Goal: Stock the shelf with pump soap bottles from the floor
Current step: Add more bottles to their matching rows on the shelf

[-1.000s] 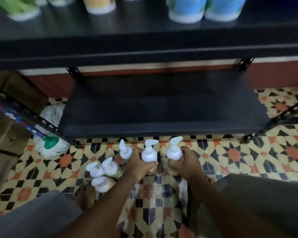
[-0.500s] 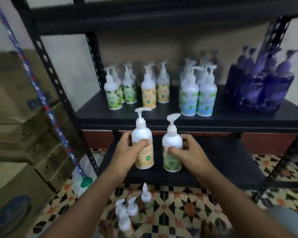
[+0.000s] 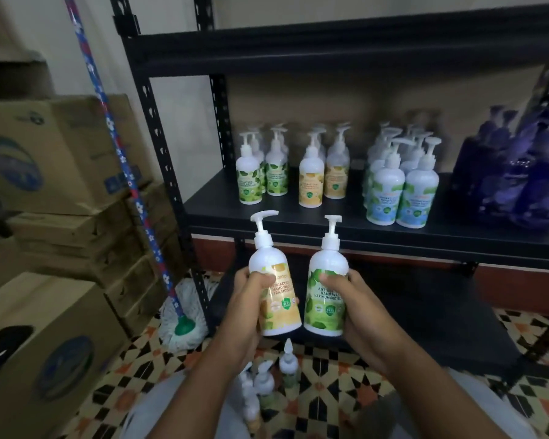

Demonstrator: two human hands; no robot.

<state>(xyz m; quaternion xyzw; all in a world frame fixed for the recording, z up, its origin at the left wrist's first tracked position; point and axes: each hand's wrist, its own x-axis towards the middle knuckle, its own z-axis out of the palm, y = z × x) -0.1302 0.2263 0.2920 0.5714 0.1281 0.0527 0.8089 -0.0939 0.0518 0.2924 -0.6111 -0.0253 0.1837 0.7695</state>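
Your left hand (image 3: 251, 301), at the lower centre of the frame, has its grip curled round a yellow-label bottle (image 3: 282, 316), a white pump soap bottle, with the thumb lying across the front of the label. Just to its right, your right hand (image 3: 354, 301) has its grip curled round a green-label bottle (image 3: 325, 313) of the same shape, thumb also on the label. Both are held in the air, roughly upright and side by side, pump heads up, in front of the black metal shelf (image 3: 298, 217); whether the two touch cannot be told. On the middle board of that shelf, across the centre of the frame, stand rows of matching pump bottles: a green-label group (image 3: 249, 182) on the left, a yellow-label group (image 3: 311, 185) next to it, a blue-label group (image 3: 385, 198) further right, and blurred purple bottles (image 3: 520, 185) at the right edge. Below your hands, at the bottom centre, a few more floor bottles (image 3: 287, 364) stand on the patterned tiled floor (image 3: 330, 391), between your knees. At the left, stacked cardboard boxes (image 3: 54, 153) fill the edge of the frame, and a mop (image 3: 184, 324) with a blue flowered handle leans beside the shelf frame, its white head on the floor.
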